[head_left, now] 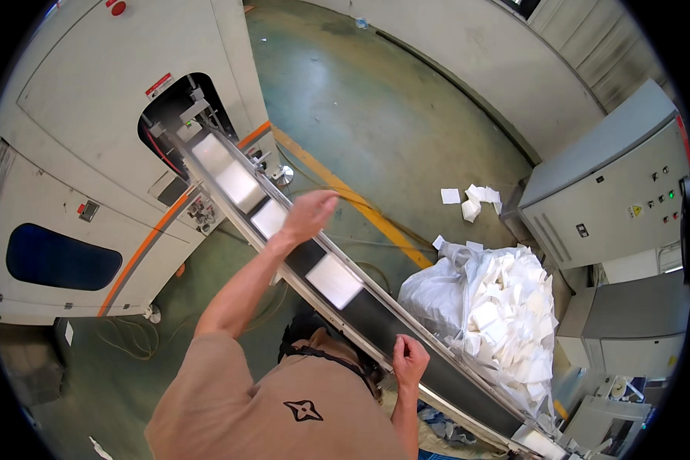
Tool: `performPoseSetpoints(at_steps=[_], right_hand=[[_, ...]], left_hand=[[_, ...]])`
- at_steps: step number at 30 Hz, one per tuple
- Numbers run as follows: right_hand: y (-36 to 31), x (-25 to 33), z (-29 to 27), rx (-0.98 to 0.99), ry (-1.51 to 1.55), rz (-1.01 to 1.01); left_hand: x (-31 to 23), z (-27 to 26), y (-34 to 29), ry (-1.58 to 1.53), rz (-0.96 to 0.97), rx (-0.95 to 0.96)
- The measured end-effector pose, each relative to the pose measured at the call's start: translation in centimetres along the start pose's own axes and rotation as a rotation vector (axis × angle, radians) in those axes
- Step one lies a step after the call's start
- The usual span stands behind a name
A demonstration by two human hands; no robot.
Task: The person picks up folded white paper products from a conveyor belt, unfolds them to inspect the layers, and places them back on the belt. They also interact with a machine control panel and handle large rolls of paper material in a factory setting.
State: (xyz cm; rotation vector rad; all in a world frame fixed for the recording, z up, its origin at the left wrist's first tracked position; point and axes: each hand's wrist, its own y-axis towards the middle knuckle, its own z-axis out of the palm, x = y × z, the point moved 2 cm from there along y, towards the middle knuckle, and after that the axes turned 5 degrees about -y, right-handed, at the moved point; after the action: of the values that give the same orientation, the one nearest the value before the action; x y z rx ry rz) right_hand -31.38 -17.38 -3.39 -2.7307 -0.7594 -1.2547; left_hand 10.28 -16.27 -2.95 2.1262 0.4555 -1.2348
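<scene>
At the near edge of the conveyor, the person's right hand: fingers curled together in a loose fist, nothing seen in its grip; contact with the frame or belt cannot be made out. Just below the conveyor, the person's brown shirt, dark star-shaped emblem on the chest. Dark belt, pale side rails, running aslant from upper left to lower right. On the conveyor, up-belt of the right hand, a white pack, flat, four-sided, dark belt showing on both sides of it. Further up-belt, the left hand, reaching across the conveyor to its far rail, fingers bent and blurred; cannot tell whether they are closed on anything. Beside its wrist on the belt, a second white pack, partly hidden by the arm; two more white packs past that, near the conveyor's upper end. Against the conveyor's far side, a clear plastic bag heaped with loose white sheets. At the conveyor's upper end, a large pale machine, the conveyor running into its dark opening. Beyond the conveyor, a yellow floor line; farther off, a grey control cabinet, green light lit.
</scene>
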Motion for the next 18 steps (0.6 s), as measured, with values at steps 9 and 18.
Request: performPoseSetpoints(at_steps=[9, 18], right_hand=[[-0.4, -1.4, 0.1, -0.023, 0.014, 0.057], [0.0, -2.6, 1.6, 0.102, 0.294, 0.238]], left_hand=[[1.5, -7.8, -3.5, 0.162, 0.047, -0.266], [2.4, -7.2, -4.1, 0.447, 0.196, -0.366]])
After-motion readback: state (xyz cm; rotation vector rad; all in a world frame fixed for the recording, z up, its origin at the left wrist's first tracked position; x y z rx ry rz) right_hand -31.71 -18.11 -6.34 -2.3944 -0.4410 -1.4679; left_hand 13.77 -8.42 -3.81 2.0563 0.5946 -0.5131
